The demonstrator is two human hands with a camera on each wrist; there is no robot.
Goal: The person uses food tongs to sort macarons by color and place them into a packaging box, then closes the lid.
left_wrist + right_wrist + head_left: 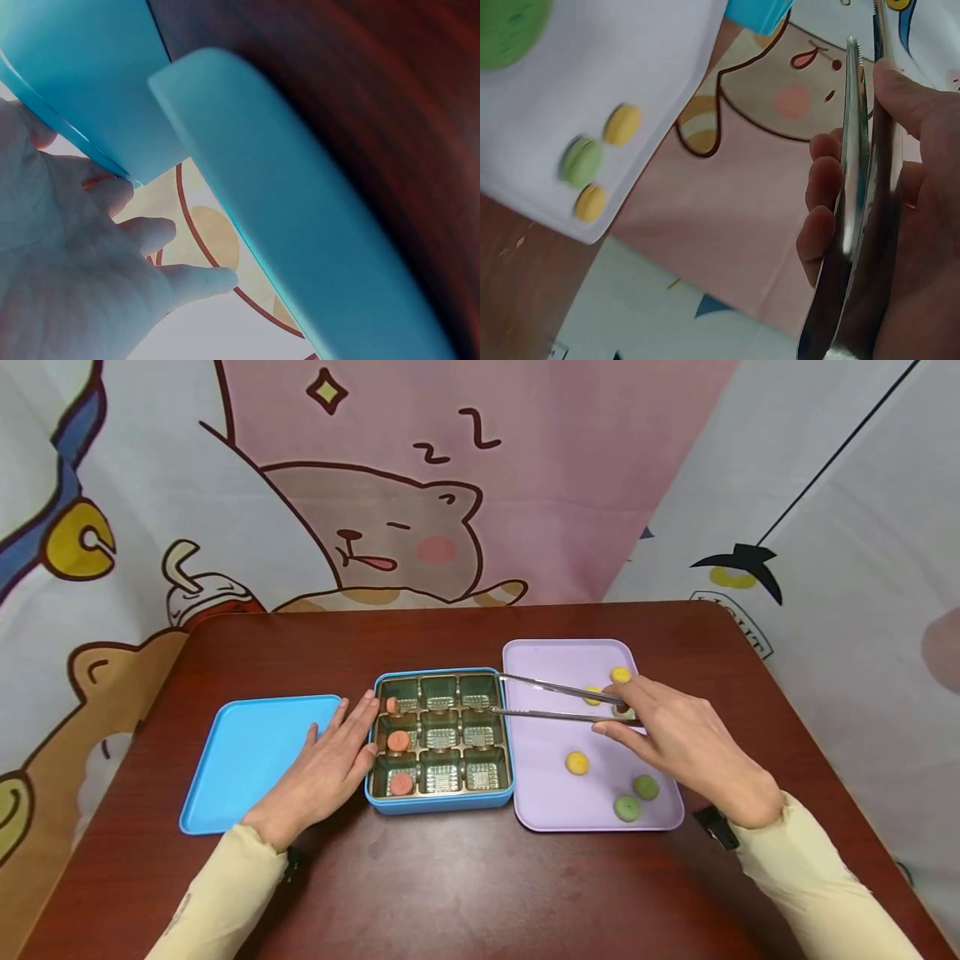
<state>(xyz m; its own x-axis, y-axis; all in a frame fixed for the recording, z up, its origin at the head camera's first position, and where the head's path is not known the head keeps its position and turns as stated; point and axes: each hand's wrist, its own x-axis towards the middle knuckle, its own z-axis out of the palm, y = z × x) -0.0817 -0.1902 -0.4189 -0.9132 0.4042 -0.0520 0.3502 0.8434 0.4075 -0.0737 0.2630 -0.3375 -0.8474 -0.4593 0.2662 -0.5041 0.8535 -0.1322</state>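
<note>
1. The right hand [678, 739] is pinching the tongs [558, 716] between thumb and fingers. Their tips are standing apart over the right side of the blue box [442, 806], with nothing visible between them; a low sweep could be catching the rim and dragging the box.
2. The left hand [322, 777] is resting at the box's left wall, its fingers straight and slightly spread; how hard they are pressing, I cannot tell. Too much push could be sliding the box into the lilac tray [540, 760] just to its right.
3. Three orange macarons [402, 784] are sitting in the left column; the far one is apparently leaning on edge, so a jolt could be toppling it.
4. Yellow macarons [577, 763] and green macarons [627, 808] are lying on the tray, some at the far side close to the right hand; a dipping knuckle could be rolling one onto the desk [450, 877].
5. Over-squeezing the tongs could be cracking a shell; under-squeezing, dropping it short.
</note>
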